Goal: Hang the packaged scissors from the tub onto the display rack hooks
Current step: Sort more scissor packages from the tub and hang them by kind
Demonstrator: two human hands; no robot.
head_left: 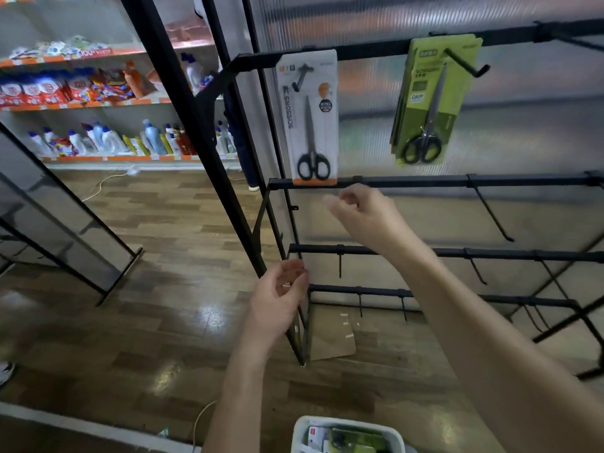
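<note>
While both hands hang empty w/ loosely curled fingers, right hand [362,214] sits just below the white scissors pack [307,116] on its hook, left hand [281,295] lower; green packs [431,99] fill hook 2, more wait in the tub [346,433], probably the next reach.

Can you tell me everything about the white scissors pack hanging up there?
The white scissors pack is a tall card with an orange strip along the bottom and the word SCISSORS printed up its left side. Black-handled scissors sit in it, blades pointing up. It hangs upright from a black hook on the rack's top bar, left of the green packs. Neither hand touches it.
</note>
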